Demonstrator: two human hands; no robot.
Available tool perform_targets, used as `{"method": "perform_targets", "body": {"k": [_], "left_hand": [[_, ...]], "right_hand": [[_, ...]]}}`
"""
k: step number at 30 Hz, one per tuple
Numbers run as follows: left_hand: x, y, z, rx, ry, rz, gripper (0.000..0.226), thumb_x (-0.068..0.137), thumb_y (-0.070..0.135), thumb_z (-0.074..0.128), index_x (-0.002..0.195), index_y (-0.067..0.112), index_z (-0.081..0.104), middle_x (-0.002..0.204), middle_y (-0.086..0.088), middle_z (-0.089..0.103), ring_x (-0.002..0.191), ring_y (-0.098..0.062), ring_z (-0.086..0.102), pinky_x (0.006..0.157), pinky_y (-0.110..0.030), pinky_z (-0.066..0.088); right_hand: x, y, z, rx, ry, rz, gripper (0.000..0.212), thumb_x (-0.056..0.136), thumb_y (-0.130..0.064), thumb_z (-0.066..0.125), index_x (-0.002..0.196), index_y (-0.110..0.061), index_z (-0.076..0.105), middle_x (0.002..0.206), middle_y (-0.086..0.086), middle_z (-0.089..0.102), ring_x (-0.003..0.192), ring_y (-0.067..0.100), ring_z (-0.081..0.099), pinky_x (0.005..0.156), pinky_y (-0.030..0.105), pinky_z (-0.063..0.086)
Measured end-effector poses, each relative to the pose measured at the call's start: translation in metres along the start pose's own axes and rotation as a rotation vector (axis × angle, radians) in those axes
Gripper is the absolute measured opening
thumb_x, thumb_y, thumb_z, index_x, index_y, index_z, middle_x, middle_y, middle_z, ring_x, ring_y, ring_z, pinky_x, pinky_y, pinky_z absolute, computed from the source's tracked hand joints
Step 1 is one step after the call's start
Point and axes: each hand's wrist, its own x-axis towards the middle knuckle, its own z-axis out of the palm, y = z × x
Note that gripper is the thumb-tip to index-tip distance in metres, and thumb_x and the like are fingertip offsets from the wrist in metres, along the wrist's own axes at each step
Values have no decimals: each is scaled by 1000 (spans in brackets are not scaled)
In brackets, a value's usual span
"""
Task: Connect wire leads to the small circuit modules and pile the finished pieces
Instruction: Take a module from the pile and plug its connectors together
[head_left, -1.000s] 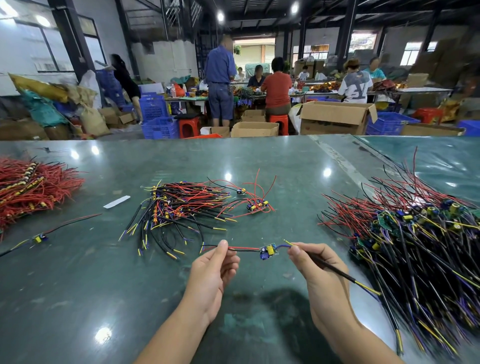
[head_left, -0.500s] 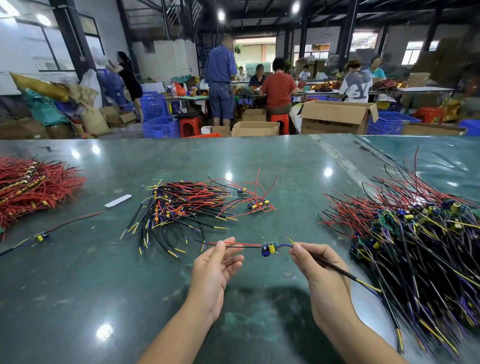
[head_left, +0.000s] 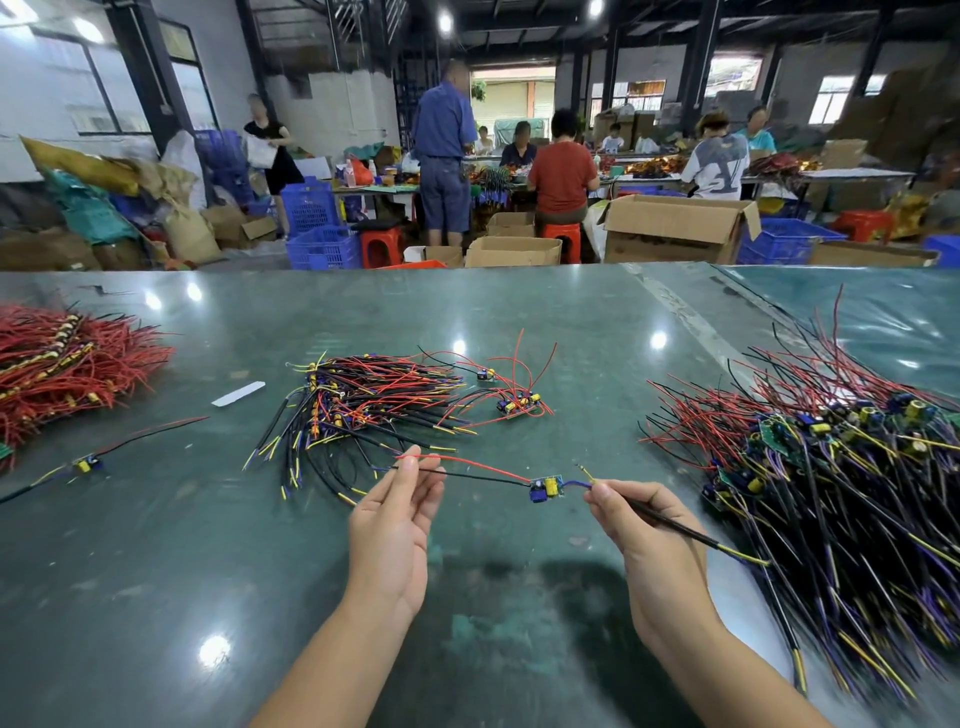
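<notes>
A small circuit module (head_left: 545, 488) with a yellow capacitor hangs above the green table between my hands. Its red and black leads (head_left: 467, 467) run left to my left hand (head_left: 395, 525), whose thumb and fingers pinch their ends. My right hand (head_left: 644, 530) pinches the black sleeved lead (head_left: 675, 525) with blue and yellow ends just right of the module. A pile of wired modules (head_left: 363, 410) lies beyond my left hand. A big heap of modules with leads (head_left: 831, 467) fills the right side.
A heap of red wires (head_left: 62, 364) lies at the far left. A single wired module (head_left: 88, 462) and a white strip (head_left: 239, 393) lie on the left of the table (head_left: 156, 571). Two or three loose modules (head_left: 519, 402) sit mid-table. Workers, boxes and crates stand beyond.
Both hands have lifted the module slightly and pulled its leads straighter. My left hand has shifted a little to the right along the red and black leads.
</notes>
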Motion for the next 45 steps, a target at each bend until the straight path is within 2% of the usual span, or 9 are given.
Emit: {"method": "perform_targets", "body": {"k": [8,11,15,19,23,28,31,40,45], "left_hand": [[9,4,-8,42,92,65,18,93,8,56,82,9,70,72,-2,71,68,-10,66,64,-16,55],[13,1,-12,247,158,246,24,92,6,58,75,14,72,67,2,70,65,-9,63,62,-16,54],[17,-1,-9,476,186,439,18,94,10,56,90,15,74,73,5,71,68,-6,65,68,-18,55],[8,3,-3,15,-21,26,22,92,29,54,99,14,68,92,-2,74,85,-12,69,71,-22,56],[-13,-10,7,11,-295,-410,53,79,47,52,117,12,59,115,-7,69,103,-20,67,73,-32,58],[-25,-22,13,206,-353,-376,40,68,12,68,106,-2,64,86,-12,72,71,-19,71,60,-20,56],[-21,-20,9,224,-311,-359,19,80,3,63,98,-1,66,80,-11,71,64,-14,68,59,-19,56],[-19,-10,7,430,-343,-274,12,89,9,59,86,11,71,75,-1,69,57,-5,59,54,-14,49],[-18,-5,7,341,-377,-302,11,94,8,51,92,6,62,77,-7,70,67,-16,69,62,-22,56]], "right_hand": [[-4,2,2,-212,-107,-96,20,80,3,70,69,-13,71,73,7,72,66,9,64,55,14,48],[-2,4,0,-249,-107,-87,20,79,5,70,67,-11,70,70,12,70,62,12,60,54,13,46],[0,7,2,-301,-109,-83,19,78,4,71,67,-10,69,67,11,68,58,9,56,54,13,45],[-3,5,3,-171,-67,16,14,79,1,71,69,-9,70,71,10,70,64,9,61,55,14,48],[-5,0,5,-55,-28,84,15,77,2,71,66,-9,70,72,15,69,69,17,66,64,21,53],[-10,0,9,-87,-86,102,8,77,5,70,73,-1,66,68,12,68,68,17,64,67,23,54],[-11,2,9,-147,-156,88,8,79,5,68,78,0,63,70,8,66,69,16,63,72,27,54],[-10,-4,4,-346,-353,36,12,79,1,70,71,-7,68,61,-1,64,60,6,55,58,15,44],[-11,-2,3,-495,-455,-92,21,76,4,73,65,-14,69,59,-3,63,56,3,50,55,15,38]]}}
